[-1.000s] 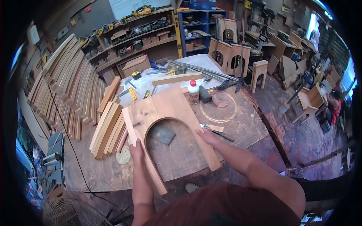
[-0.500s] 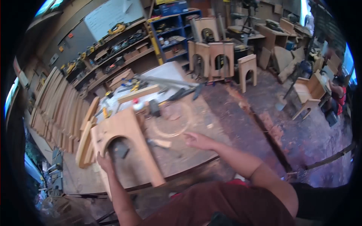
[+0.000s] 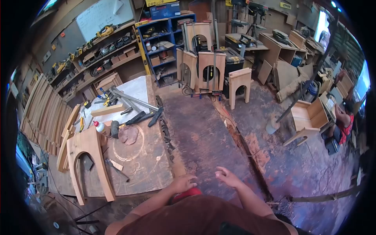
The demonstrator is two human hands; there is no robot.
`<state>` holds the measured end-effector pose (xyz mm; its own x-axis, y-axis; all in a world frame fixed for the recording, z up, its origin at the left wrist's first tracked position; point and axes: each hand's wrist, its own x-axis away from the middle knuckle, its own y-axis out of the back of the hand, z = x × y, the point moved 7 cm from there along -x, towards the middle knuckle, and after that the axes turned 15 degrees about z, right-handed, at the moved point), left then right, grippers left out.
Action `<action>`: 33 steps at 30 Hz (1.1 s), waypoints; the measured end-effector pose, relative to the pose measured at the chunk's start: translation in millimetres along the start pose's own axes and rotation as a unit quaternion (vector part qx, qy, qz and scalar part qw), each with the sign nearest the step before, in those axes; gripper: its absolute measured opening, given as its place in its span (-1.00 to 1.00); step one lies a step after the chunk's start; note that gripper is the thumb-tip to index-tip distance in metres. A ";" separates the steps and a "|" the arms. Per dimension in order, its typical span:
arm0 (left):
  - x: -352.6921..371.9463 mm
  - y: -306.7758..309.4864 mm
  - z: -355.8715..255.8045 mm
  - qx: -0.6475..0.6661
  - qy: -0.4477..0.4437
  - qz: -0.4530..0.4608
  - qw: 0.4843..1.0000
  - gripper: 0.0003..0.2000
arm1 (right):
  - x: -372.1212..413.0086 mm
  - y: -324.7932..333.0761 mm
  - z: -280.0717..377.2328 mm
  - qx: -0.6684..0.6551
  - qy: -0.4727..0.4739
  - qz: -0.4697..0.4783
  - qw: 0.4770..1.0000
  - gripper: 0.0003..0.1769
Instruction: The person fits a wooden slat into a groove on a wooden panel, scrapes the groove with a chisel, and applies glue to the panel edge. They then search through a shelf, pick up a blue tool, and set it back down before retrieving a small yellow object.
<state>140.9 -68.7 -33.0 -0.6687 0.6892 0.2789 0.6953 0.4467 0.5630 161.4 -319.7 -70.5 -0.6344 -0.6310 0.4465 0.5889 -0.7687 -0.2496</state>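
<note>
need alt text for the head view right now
Left hand and right hand, bare, apart and seemingly empty, are held out in a cluttered workshop. To the left, an arch-cut wooden panel lies on a workbench near a red-capped bottle.

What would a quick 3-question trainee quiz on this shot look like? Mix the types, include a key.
1. Fill in the blank: The arched wooden panel rests on the ____.

2. Multiple choice: What colour is the cap on the bottle beyond the panel?
A) Blue
B) Red
C) Green

3. True or false: Neither the left hand nor the right hand is touching the panel.

Key
1. Workbench
2. B
3. True; both hands are well to the right of it in the picture.
</note>
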 end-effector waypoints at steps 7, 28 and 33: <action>-128.0 9.5 75.2 0.067 0.099 0.064 0.991 -0.54 | -77.2 97.7 35.9 0.112 -0.005 0.045 0.993 -0.18; -412.5 495.5 255.2 0.025 0.279 -0.093 0.955 -0.44 | -362.7 675.6 31.9 0.449 0.040 0.139 0.882 -0.55; -387.3 568.8 281.7 0.096 0.322 -0.259 0.906 -0.51 | -660.5 790.3 182.6 0.744 -0.109 0.052 0.658 -0.55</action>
<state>869.5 79.2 -39.9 -0.8906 -0.0887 0.4460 0.2358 0.7487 0.6196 1137.2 -491.4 -405.9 -0.5598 -0.5184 0.6465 0.5648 0.3322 0.7554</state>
